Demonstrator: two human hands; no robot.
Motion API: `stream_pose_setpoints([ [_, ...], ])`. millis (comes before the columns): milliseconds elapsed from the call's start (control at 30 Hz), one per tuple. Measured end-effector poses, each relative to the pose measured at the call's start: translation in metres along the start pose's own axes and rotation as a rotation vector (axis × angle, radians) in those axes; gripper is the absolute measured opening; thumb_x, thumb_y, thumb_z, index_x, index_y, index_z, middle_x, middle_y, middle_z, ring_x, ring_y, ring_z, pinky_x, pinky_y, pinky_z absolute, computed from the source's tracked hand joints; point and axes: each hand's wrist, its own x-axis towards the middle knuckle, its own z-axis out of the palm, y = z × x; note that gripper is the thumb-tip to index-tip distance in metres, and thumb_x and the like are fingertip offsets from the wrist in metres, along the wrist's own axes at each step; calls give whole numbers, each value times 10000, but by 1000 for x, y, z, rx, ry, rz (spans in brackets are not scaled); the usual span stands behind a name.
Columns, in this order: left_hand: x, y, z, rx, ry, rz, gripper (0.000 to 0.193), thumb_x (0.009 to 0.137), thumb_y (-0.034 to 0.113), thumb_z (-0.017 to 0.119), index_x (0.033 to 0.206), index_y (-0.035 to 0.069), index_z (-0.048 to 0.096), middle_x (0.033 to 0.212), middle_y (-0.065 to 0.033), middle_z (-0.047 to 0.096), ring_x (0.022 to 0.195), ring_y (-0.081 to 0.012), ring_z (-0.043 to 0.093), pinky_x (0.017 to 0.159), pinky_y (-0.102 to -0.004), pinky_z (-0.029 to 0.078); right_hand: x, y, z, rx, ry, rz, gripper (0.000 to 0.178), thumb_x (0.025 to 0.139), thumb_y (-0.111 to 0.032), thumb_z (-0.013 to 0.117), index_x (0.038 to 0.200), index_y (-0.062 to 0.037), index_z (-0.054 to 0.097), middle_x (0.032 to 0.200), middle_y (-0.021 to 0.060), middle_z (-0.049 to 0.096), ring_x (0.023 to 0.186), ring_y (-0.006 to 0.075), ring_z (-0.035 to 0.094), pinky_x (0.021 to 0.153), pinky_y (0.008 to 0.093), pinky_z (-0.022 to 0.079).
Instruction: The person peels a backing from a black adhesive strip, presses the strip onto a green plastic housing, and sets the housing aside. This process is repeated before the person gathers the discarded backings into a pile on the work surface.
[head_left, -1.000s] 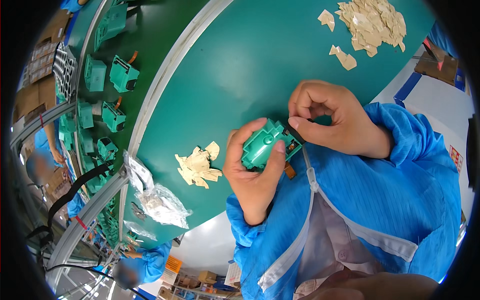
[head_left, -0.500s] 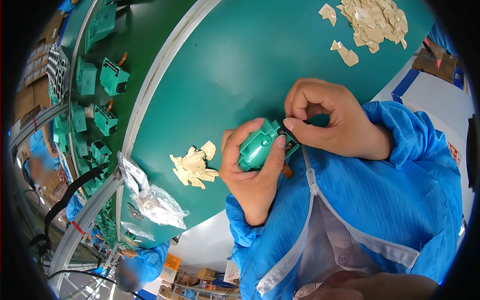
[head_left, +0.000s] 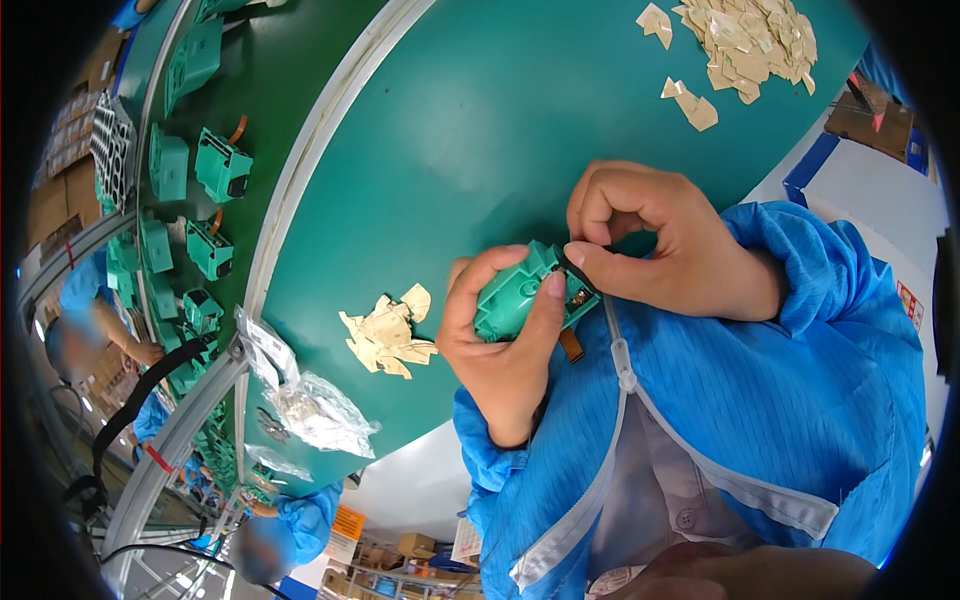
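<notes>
Cradling the green plastic housing (head_left: 518,296) at centre frame, your left hand (head_left: 500,345) wraps it with thumb across its face, while your right hand (head_left: 655,245) pinches a small dark piece at its upper right edge. You seem to be mid-fitting or peeling there; next calls for a steady, fine pull or press. Left of the housing lie tan backing scraps (head_left: 385,335); a bigger pile (head_left: 750,40) sits upper right, and similar green housings (head_left: 205,210) line the conveyor at far left.

Left hand (head_left: 500,340) covers most of the green housing (head_left: 515,295); right hand (head_left: 650,250) fingertips hide their contact spot. Tan scrap pile (head_left: 750,40) is cropped by the top edge.
</notes>
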Motion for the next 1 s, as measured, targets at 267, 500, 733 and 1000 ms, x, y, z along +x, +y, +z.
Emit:
stream_pose_setpoints([
  [267,2,-5,-4,-275,-30,-133,321,779,-104,741,1068,9,659,958,-31,599,836,-89,597,744,-226,483,2,2,-5,133,-93,113,141,943,-26,630,878,-35,505,911,32,530,787,71,508,662,227,456],
  [500,7,-37,-14,-661,-263,-71,333,829,23,685,1135,50,559,1032,-68,522,919,-175,590,830,-326,530,6,-8,-12,303,-295,321,126,962,-95,642,912,-42,539,813,-24,530,722,32,468,600,215,393],
  [733,7,-40,-4,-748,-240,-94,333,724,28,737,1032,55,611,918,-45,471,825,-150,478,736,-281,436,7,-11,-13,282,-314,331,176,949,-136,664,846,-53,548,747,-47,524,660,14,444,558,204,357],
  [1000,8,-41,-2,-781,-274,-108,321,735,34,744,1026,72,613,925,-53,458,821,-154,479,739,-285,454,7,-11,-14,248,-296,335,175,916,-121,681,823,-53,550,715,-43,515,631,22,445,534,215,349],
])
